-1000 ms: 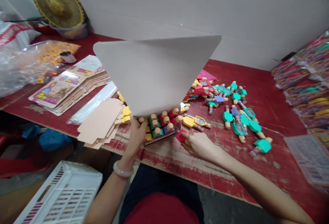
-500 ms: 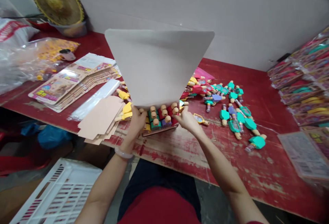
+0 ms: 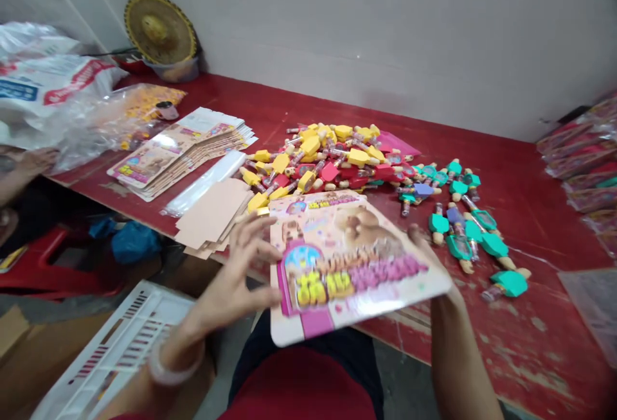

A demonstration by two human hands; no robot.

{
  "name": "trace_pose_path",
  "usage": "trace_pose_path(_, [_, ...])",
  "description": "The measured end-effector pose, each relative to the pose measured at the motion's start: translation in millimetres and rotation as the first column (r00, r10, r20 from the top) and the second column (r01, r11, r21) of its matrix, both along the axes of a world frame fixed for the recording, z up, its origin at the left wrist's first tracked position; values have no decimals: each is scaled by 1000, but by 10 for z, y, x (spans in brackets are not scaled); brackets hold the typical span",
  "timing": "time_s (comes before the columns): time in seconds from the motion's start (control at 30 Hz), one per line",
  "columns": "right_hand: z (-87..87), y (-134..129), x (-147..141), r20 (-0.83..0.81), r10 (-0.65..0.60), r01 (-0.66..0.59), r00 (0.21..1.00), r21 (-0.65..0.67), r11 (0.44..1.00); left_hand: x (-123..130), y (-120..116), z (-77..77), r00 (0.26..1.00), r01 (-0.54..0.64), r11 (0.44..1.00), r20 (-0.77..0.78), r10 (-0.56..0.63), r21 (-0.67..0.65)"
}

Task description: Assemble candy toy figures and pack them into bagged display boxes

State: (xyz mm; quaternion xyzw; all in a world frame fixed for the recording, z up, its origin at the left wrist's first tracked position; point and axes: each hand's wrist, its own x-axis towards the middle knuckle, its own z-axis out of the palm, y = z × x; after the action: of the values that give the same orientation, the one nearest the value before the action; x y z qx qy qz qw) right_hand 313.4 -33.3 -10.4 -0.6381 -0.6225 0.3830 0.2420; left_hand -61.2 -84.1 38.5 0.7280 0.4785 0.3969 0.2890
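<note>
Right now I hold the printed pack [image 3: 347, 250] tilted over the near edge of the table [image 3: 511, 182], right hand [image 3: 424, 245] grasping its far side; left hand [image 3: 234, 282] splayed at its other edge, grip uncertain. Yellow-and-pink lettering [image 3: 364, 275] blurs unreadably.

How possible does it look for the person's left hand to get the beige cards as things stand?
Probably yes: the beige cards lie on the table's near edge, close to the left hand, and nothing seems to block the way between them.
</note>
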Motion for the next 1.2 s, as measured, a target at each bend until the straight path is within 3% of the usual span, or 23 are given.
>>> trace_pose_path(0.1, [-114, -236, 127, -187, 141, -162, 972, -104, 981, 8, -277, -798, 975, -218, 955, -82, 205, -200])
trace_pose_path(0.17, [-285, -254, 65, -236, 261, -297, 936, -134, 945, 62, -293, -1230, 985, -169, 923, -101, 143, -344])
trace_pose_path(0.23, [-514, -156, -86, -136, 321, -335, 937, -94, 938, 119, -170, -1491, 983, -161, 941, -135, 126, -299])
trace_pose_path(0.27, [-633, -76, -182, -43, 307, -309, 951, -48, 950, 138, -71, -1559, 975, -192, 959, -154, 162, -209])
trace_pose_path(0.33, [-838, 108, -381, 188, 185, -206, 965, 100, 973, 149, 155, -1609, 942, -289, 957, -173, 289, 24])
trace_pose_path(0.4, [-977, 270, -550, 346, 36, -126, 938, 241, 962, 135, 355, -1615, 915, -335, 927, -174, 363, 170])
trace_pose_path(0.47, [-1067, 364, -661, 397, -54, -72, 916, 297, 952, 122, 481, -1644, 900, -344, 911, -195, 389, 230])
trace_pose_path(0.57, [-1182, 385, -706, 397, -129, 17, 909, 273, 962, 137, 526, -1755, 882, -358, 900, -226, 414, 249])
trace_pose_path(0.7, [-1312, 374, -631, 404, -74, -23, 912, 230, 973, 182, 482, -1866, 846, -411, 880, -259, 465, 238])
trace_pose_path(0.9, [-1406, 444, -545, 393, -13, -81, 919, 220, 972, 154, 498, -1833, 839, -361, 908, -351, 416, 213])
trace_pose_path(1.2, [-1498, 495, -556, 284, -1, -89, 959, 304, 949, 141, 487, -1870, 756, -356, 886, -465, 460, 297])
